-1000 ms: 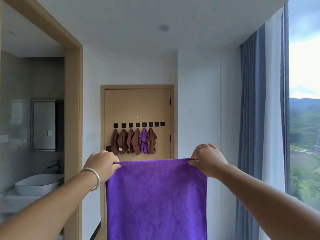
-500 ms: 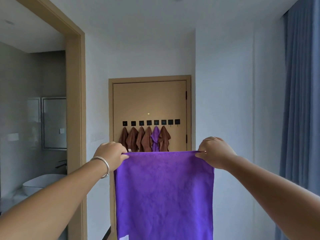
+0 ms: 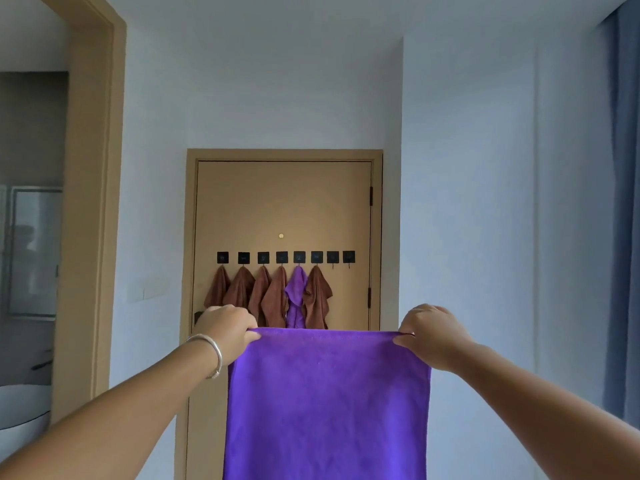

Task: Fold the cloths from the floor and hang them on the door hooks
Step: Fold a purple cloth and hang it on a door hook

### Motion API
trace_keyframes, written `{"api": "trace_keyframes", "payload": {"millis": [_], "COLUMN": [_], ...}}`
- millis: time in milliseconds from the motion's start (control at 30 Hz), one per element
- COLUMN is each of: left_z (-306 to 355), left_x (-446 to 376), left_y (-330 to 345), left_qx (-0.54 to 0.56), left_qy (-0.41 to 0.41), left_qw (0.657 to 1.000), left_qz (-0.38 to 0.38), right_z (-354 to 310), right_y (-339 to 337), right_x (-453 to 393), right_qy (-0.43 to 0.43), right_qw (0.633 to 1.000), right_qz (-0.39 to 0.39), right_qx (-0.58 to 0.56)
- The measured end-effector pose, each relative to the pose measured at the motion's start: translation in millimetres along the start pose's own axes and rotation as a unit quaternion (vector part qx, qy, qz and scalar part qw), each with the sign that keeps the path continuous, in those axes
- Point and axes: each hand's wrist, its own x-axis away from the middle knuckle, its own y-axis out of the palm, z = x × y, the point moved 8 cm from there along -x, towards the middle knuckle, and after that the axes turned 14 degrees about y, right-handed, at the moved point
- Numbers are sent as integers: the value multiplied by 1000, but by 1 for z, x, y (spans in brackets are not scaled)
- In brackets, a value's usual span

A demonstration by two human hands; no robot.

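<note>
A blue curtain (image 3: 623, 202) hangs at the right edge. Through the left doorway (image 3: 93, 202), a white basin (image 3: 20, 407) sits below what may be a mirror (image 3: 34, 251).

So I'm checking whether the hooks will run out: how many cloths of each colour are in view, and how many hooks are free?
Brown cloths, hung on the door: 5
Purple cloths: 2, one hung, one held by the left hand and right hand
Free hooks: 2
Total cloths: 7
</note>
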Motion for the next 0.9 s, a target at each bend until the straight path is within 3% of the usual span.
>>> {"api": "trace_keyframes", "payload": {"millis": [267, 667, 900], "left_z": [-76, -123, -144], "left_x": [-106, -219, -308], "left_y": [53, 216, 268], "left_qx": [55, 80, 93], "left_qy": [12, 6, -8], "left_qw": [998, 997, 995], "left_qz": [40, -14, -32], "right_z": [-25, -34, -17], "right_y": [34, 185, 245], "right_x": [-116, -245, -347], "right_qy": [32, 57, 52], "right_qw": [999, 998, 998], "right_qz": [27, -24, -29], "right_qx": [16, 28, 4]}}
